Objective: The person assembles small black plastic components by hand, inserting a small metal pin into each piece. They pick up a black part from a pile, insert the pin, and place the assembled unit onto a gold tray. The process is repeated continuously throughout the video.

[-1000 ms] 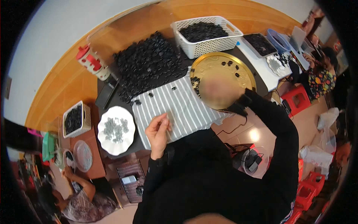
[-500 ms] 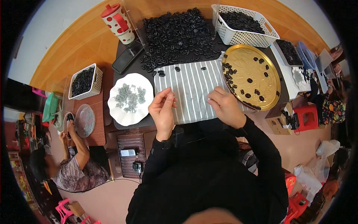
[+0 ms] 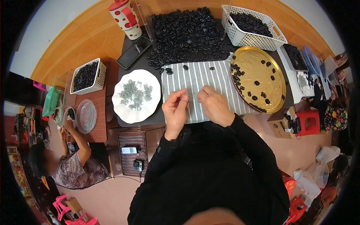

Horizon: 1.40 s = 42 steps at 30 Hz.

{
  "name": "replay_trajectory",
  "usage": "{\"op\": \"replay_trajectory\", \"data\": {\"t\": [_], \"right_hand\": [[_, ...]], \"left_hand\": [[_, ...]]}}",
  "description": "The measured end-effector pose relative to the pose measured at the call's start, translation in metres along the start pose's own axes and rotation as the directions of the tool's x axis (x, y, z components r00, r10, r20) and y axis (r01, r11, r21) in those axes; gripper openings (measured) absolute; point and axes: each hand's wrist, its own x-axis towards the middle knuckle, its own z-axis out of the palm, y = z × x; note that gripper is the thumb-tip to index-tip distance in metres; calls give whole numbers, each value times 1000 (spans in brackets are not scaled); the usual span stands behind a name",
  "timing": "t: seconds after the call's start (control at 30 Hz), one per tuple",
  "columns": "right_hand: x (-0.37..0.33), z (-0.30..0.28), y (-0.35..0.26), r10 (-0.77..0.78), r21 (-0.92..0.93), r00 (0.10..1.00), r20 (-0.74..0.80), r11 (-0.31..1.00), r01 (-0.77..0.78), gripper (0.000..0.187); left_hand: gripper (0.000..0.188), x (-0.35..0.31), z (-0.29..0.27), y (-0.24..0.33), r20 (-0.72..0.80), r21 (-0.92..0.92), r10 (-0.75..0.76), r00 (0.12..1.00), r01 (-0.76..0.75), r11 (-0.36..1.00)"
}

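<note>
Above a grey-and-white striped cloth (image 3: pixel 225 90), my left hand (image 3: pixel 174 114) is turned up with thumb and fingertips pinched together. Whatever is in that pinch is too small to make out. My right hand (image 3: pixel 215 107), fingers curled and back upward, hovers beside it over the cloth, apart from the left; its fingertips are partly hidden. Just left of my left hand is a white scalloped plate (image 3: pixel 119 108) with small grey translucent pieces (image 3: pixel 135 95). Small black oval pieces (image 3: pixel 186 68) lie along the cloth's far edge. To the right, a round gold tray (image 3: pixel 262 84) holds several more.
A large heap of black pieces (image 3: pixel 185 33) lies at the back between clear panels. Behind the tray stands a white basket (image 3: pixel 240 37) of black parts. A phone (image 3: pixel 134 52) and a spotted tumbler (image 3: pixel 125 20) are back left. Another person (image 3: pixel 80 165) works at the left table.
My right hand has moved left, closer to my left hand, and its fingers are more curled. The whole view has shifted slightly, so the table things appear farther right.
</note>
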Motion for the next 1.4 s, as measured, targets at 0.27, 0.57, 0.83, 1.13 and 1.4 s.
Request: {"op": "replay_trajectory", "data": {"t": [0.27,0.57,0.83,1.13,1.4], "right_hand": [[-9,-2,8,106,509,986,-127,860,-27,14],[-14,3,7,254,754,956,-146,654,-58,19],[-26,-14,19,216,648,935,-282,761,20,18],[-45,-34,40,424,747,855,-297,662,-69,6],[-55,-24,48,449,791,866,-221,602,-111,5]], "left_hand": [[13,-4,12,3,167,142,-22,986,-2,990],[9,-5,22,12,173,160,-100,980,73,984],[11,-2,34,18,110,400,31,993,-73,914],[13,-7,59,21,398,734,335,854,-515,443],[16,-10,78,22,601,679,165,782,-608,412]]}}
